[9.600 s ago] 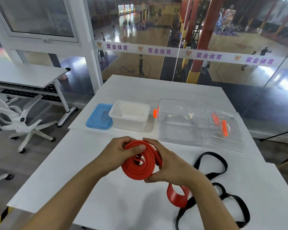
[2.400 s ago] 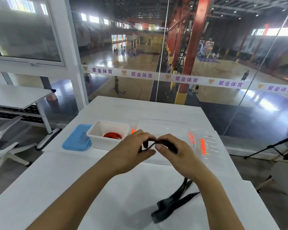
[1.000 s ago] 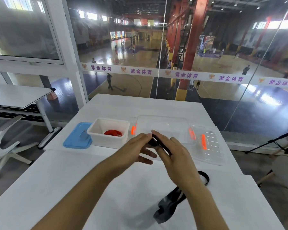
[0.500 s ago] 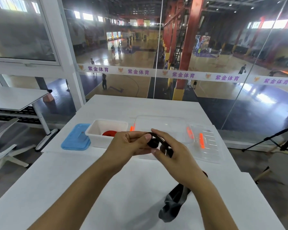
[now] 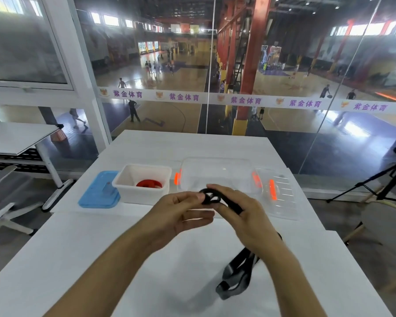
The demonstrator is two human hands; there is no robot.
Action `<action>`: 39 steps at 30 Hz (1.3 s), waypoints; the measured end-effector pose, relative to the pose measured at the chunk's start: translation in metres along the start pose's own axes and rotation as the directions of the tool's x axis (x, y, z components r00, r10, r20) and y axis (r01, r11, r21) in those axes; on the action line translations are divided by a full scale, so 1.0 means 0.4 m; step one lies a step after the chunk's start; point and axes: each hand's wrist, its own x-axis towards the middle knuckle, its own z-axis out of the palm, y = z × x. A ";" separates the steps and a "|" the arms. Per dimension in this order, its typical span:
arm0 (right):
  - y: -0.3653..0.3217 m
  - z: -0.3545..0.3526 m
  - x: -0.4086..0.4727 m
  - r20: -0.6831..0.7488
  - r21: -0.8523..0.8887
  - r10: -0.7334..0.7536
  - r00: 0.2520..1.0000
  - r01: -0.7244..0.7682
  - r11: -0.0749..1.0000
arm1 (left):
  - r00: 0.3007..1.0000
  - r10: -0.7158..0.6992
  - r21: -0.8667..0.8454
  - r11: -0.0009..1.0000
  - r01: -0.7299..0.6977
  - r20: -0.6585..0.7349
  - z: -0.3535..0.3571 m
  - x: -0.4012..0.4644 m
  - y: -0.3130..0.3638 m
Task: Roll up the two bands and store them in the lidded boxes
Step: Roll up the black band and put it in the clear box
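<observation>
The black band (image 5: pixel 212 199) forms a small coil above the white table (image 5: pixel 101 259). My left hand (image 5: pixel 181 213) pinches the coil's left side with thumb and forefinger. My right hand (image 5: pixel 242 213) grips the band just right of the coil; the loose tail hangs down below my right wrist to the table. The rolled red band (image 5: pixel 149 184) lies inside the white box (image 5: pixel 142 179). The clear box (image 5: pixel 215 172) stands open behind my hands.
A blue lid (image 5: pixel 100 191) lies left of the white box. A clear lid with orange clips (image 5: pixel 277 193) lies right of the clear box. A glass wall stands beyond the table's far edge. An office chair (image 5: pixel 0 197) and another desk stand at left, a tripod (image 5: pixel 386 179) at right.
The red band went from my hands into the white box. I picked up the black band, and over the last second its coil has grown a little between my fingers.
</observation>
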 end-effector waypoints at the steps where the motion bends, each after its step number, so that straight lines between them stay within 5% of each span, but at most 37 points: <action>1: -0.006 -0.025 0.002 0.090 -0.012 -0.001 0.996 0.002 1.000 | 0.996 -0.056 0.054 0.997 0.053 0.065 -0.016 -0.005 0.011; 5: -0.039 -0.070 0.015 0.322 -0.071 0.003 0.947 0.022 0.997 | 0.955 -0.202 0.373 0.921 0.111 0.215 -0.046 -0.013 0.068; 9: -0.064 -0.058 0.020 0.368 -0.084 -0.010 0.930 0.044 0.996 | 0.959 -0.216 0.591 0.804 0.067 0.185 -0.027 -0.004 0.095; 18: -0.053 -0.015 0.011 0.162 -0.115 0.044 0.986 -0.025 0.993 | 0.997 0.070 0.287 0.955 -0.079 0.043 -0.011 0.005 0.024; 27: -0.074 0.041 -0.001 -0.043 -0.117 0.034 0.998 -0.039 0.992 | 0.958 0.258 0.080 0.965 -0.249 -0.126 0.034 0.023 -0.011; 34: -0.099 0.116 0.005 -0.221 -0.194 0.102 0.970 -0.146 0.970 | 0.954 0.204 0.100 0.977 -0.186 -0.220 0.057 0.035 -0.017; 39: -0.059 0.081 0.022 -0.026 -0.182 0.037 0.999 -0.041 0.982 | 0.992 0.081 0.173 0.983 -0.063 -0.098 0.015 0.020 0.008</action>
